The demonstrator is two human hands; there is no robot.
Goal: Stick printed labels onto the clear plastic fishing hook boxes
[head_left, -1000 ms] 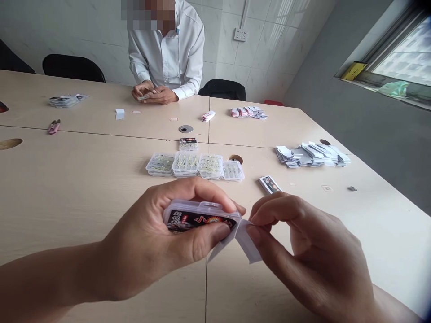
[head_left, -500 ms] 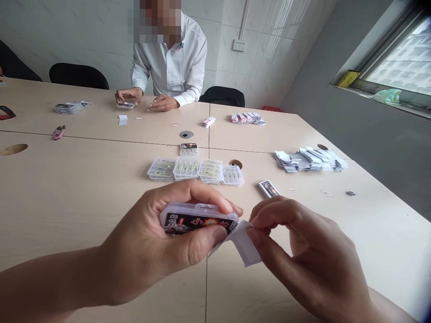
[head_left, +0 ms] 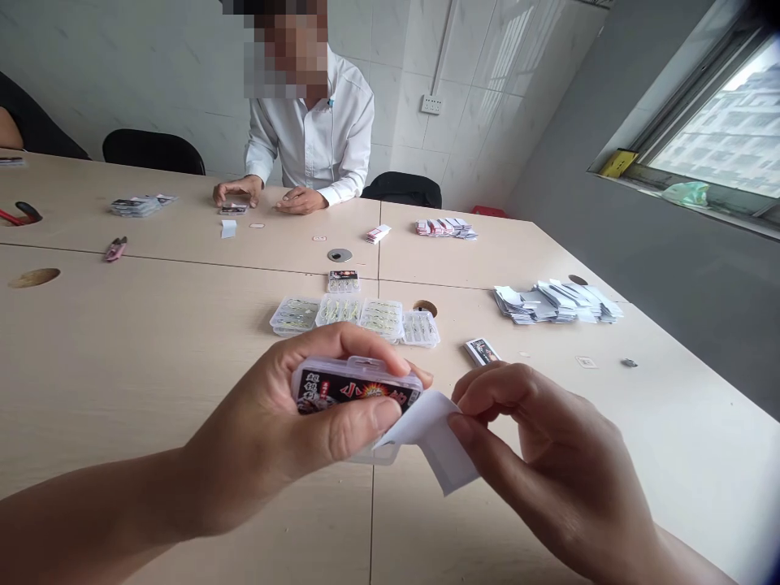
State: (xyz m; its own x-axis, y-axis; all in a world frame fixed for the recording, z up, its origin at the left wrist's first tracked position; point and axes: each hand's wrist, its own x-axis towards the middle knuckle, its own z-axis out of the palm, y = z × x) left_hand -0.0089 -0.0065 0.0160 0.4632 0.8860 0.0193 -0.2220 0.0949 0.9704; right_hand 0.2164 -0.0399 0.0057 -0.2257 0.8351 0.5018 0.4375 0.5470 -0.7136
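My left hand [head_left: 305, 422] is closed around a small clear plastic box [head_left: 359, 367] with a black printed label, the thumb lying across its front. Between the thumb and fingertips of my right hand [head_left: 542, 447] is a bent piece of white paper [head_left: 435, 431]. The paper's left end lies against the box near my left thumb; whether it sticks to it I cannot tell. Beyond my hands stand several clear boxes [head_left: 381, 318] with small items inside, and one box with a black label [head_left: 344, 281] behind them.
A black-printed stack of cards [head_left: 481, 352] lies beyond my right hand. White papers [head_left: 557, 302] are piled at the right, red-edged ones [head_left: 446, 228] farther back. Across the table a person in a white shirt [head_left: 310, 130] handles a box [head_left: 232, 210]. Pink snips [head_left: 115, 249] lie left.
The white paper is pulled farther out from the box's label, showing more of its surface. The view has tilted up slightly. Both hands keep their grips.
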